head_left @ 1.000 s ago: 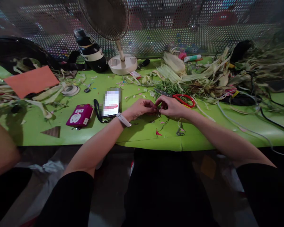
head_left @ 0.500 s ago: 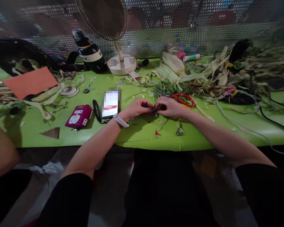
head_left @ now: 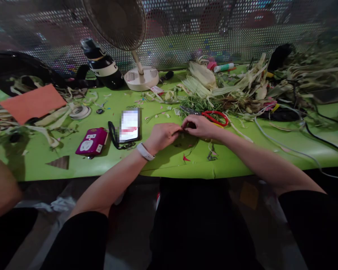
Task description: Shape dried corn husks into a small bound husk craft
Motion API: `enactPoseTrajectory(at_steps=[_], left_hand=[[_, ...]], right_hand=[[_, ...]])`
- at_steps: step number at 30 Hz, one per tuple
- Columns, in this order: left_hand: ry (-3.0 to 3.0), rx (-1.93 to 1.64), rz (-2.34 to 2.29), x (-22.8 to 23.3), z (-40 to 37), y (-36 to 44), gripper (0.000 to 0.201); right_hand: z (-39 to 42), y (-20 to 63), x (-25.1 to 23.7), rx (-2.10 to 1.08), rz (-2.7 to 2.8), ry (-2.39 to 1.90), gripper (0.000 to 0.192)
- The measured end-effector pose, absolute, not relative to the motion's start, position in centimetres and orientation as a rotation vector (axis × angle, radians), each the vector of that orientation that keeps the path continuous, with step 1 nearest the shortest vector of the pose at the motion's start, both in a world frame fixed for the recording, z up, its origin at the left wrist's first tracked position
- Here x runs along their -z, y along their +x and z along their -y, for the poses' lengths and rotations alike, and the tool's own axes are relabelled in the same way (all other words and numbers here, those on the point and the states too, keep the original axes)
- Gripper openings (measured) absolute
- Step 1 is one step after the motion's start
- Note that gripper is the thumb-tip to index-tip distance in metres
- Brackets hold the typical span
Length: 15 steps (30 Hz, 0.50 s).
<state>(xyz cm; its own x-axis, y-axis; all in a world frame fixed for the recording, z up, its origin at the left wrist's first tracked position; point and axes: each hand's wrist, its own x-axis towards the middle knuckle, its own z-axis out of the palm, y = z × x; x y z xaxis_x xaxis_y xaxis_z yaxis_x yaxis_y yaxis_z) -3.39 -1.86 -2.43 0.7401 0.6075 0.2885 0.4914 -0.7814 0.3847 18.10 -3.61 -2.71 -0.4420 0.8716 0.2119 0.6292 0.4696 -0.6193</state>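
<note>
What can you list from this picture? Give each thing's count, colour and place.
table: one, green, across the view
fan: one, cream base, back centre
bottle: one, black and white, left of fan
phone: one, lit screen, left of hands
box: one, magenta, left of phone
paper: one, orange, far left
scissors: one, red handles, behind right hand
husks: heap, pale, back right
cables: several, grey and black, right
watch: one, white, left wrist
left hand: pinching a small piece
right hand: pinching the same piece
</note>
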Motion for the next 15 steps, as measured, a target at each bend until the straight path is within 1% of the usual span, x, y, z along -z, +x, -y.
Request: enactPoseTrajectory(at_steps=[4, 8, 11, 15], left_hand=[[2.854, -0.576, -0.784, 2.8, 1.5, -3.5, 0.026], [2.916, -0.563, -0.683, 2.5, 1.2, -3.5, 0.031], [2.880, -0.521, -0.675, 2.1, 1.1, -3.5, 0.029], [2.828, -0.462, -0.626, 1.7, 0.8, -3.5, 0.026]], right_hand=[[3.5, 17.9, 2.6, -0.662, 2.192, -1.269, 0.013], [3.5, 17.7, 2.2, -0.747, 2.159, -1.304, 0.020], [3.3, 17.7, 2.2, -0.740, 2.189, -1.290, 0.023], [2.5, 18.1, 2.9, -0.686, 2.290, -1.174, 0.022]])
